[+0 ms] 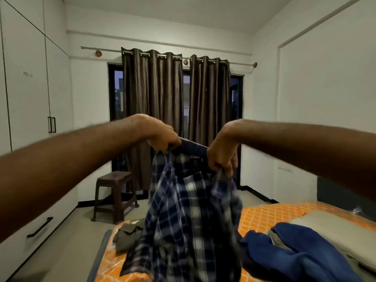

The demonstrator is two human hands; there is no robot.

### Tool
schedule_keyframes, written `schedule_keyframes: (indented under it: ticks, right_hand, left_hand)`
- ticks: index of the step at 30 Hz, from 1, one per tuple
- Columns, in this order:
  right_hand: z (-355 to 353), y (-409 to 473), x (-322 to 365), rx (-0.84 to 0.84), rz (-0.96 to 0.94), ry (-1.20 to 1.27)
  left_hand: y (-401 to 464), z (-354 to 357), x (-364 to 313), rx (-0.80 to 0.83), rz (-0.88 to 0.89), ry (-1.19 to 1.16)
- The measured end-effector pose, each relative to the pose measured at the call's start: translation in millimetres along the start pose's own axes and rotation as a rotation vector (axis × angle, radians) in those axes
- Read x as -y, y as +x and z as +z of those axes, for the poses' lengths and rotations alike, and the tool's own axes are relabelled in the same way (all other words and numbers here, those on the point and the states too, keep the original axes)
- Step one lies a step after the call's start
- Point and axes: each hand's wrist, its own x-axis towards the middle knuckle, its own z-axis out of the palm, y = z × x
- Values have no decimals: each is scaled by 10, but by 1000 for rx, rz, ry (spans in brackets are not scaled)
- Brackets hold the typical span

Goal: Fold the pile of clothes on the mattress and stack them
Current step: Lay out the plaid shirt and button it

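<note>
A blue and white checked shirt (189, 216) hangs in the air in front of me, its lower part reaching down to the orange mattress (264, 214). My left hand (162, 137) grips its top edge at the left. My right hand (222, 153) grips the top edge at the right, fingers curled round bunched cloth. A blue garment (295, 253) lies crumpled on the mattress at the right. An olive-brown garment (128, 235) lies on the mattress's left side, partly hidden behind the shirt.
A grey pillow (333, 231) lies at the mattress's right. A brown plastic stool (115, 192) stands on the floor beyond the mattress. Dark curtains (175, 98) cover the window ahead. White wardrobe doors (26, 98) line the left wall.
</note>
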Motion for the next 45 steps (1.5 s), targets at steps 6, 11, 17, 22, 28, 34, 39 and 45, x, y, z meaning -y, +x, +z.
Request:
schedule_keyframes:
  ticks: [6, 11, 17, 22, 28, 34, 39, 45]
  right_hand:
    - [-14, -270, -342, -145, -418, 283]
    - [114, -61, -513, -791, -491, 242]
    - [404, 192, -367, -1270, -476, 283]
    - [533, 500, -110, -1308, -335, 227]
    - [574, 636, 57, -1216, -375, 613]
    - [724, 777, -4, -1127, -121, 701]
    - [1017, 963, 157, -1148, -184, 1028]
    - [963, 750, 221, -1441, -348, 1212]
  left_hand:
    - [-40, 245, 144, -104, 126, -613]
    - [-85, 424, 251, -537, 176, -762]
    - [51, 722, 66, -998, 15, -825]
    - [190, 902, -86, -839, -78, -870]
    - [162, 1008, -310, -942, -106, -1029]
    - [324, 1421, -509, -788, -373, -1198]
    - [344, 1638, -815, -953, -414, -1289]
    - [98, 1373, -660, -1001, -212, -621]
